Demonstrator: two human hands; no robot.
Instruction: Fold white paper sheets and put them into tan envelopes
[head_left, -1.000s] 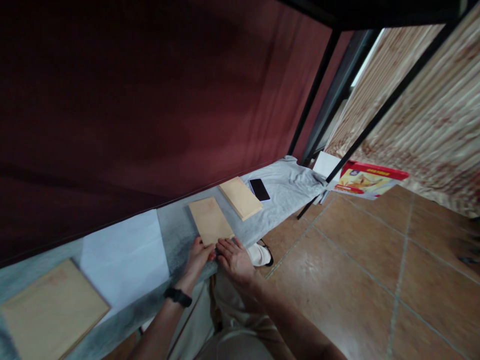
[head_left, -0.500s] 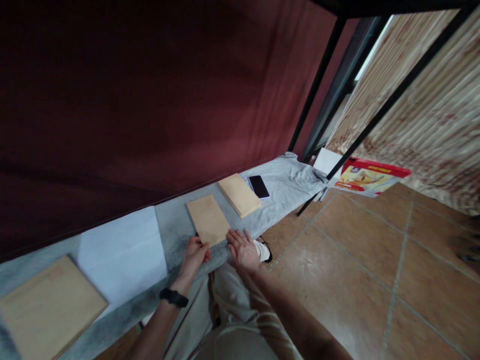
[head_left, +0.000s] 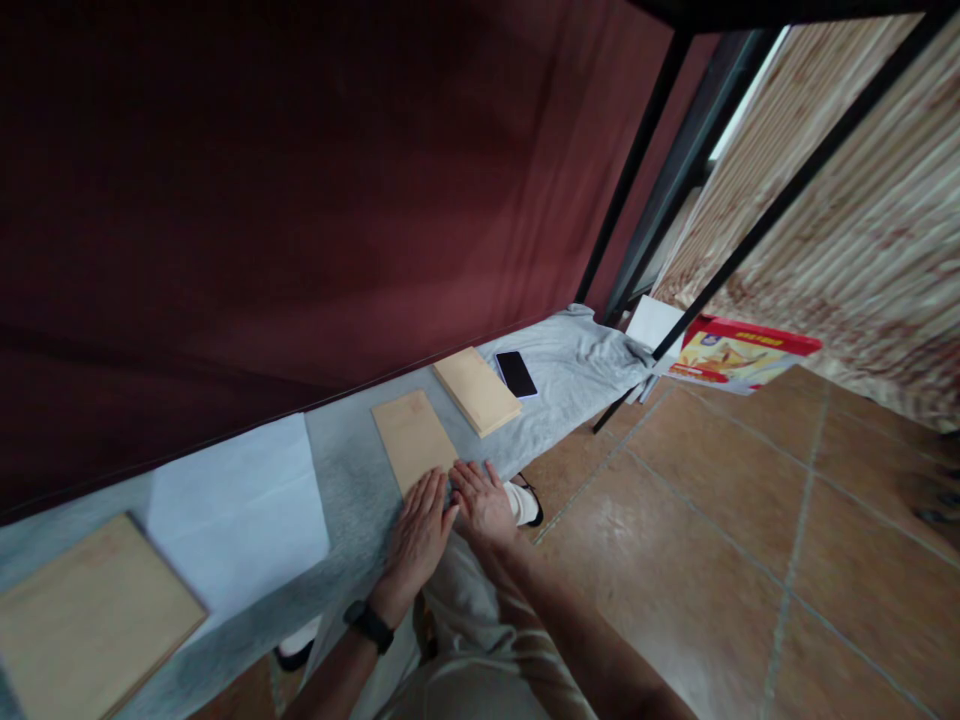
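Note:
A tan paper envelope (head_left: 411, 435) lies flat on the grey cloth in front of me. My left hand (head_left: 421, 525) rests palm down across its near edge, fingers stretched out and held side by side. Beside it, my right hand (head_left: 481, 500) lies flat at the envelope's near right corner, fingers extended. The two hands touch or almost touch at the thumbs. Neither hand grips anything. Under my fingers, the near edge of the envelope is hidden.
A stack of tan envelopes (head_left: 477, 390) and a dark phone (head_left: 517, 374) lie to the right. White paper sheets (head_left: 240, 505) and another pile of tan envelopes (head_left: 94, 615) are at the left. A red and yellow box (head_left: 739, 355) stands beyond the cloth-covered bench (head_left: 585, 370).
My left hand has gone from pinching the envelope's near left corner to lying flat on its near edge, closer to my right hand. My right hand stays nearly in place.

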